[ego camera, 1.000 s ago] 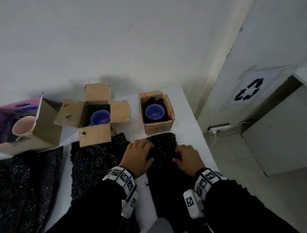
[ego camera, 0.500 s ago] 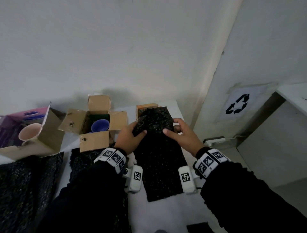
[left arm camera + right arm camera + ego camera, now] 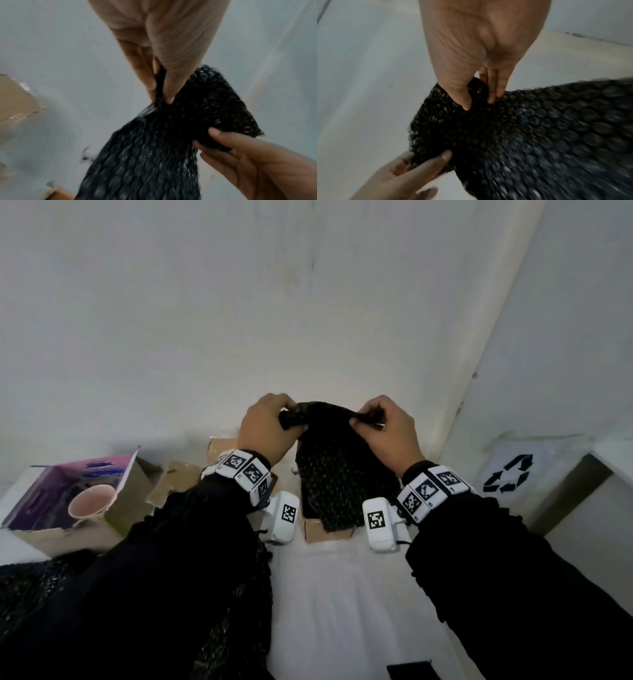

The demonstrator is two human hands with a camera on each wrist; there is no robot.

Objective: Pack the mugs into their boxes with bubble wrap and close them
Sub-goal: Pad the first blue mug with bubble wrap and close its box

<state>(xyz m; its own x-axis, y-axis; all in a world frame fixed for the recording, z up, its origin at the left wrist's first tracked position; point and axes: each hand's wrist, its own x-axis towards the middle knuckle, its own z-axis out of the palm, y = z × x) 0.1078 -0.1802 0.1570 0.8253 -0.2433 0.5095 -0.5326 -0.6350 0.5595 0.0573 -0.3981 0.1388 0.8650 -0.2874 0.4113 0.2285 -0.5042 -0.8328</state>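
Left hand (image 3: pixel 265 428) and right hand (image 3: pixel 383 428) pinch the wrap (image 3: pixel 337 474) by its top corners, hanging above the box (image 3: pixel 325 533), likely for lining.

We see a white table (image 3: pixel 342 594) against the wall. On it lie 3 boxes: an open purple-printed box (image 3: pixel 51 501) at the left with a pink mug (image 3: pixel 90 503) inside, a flapped cardboard box (image 3: pixel 178 484) mostly behind the sleeve, and a small cardboard box (image 3: pixel 325 534) further right. Dark bubble wrap sheets (image 3: pixel 30 580) cover the table's near left.
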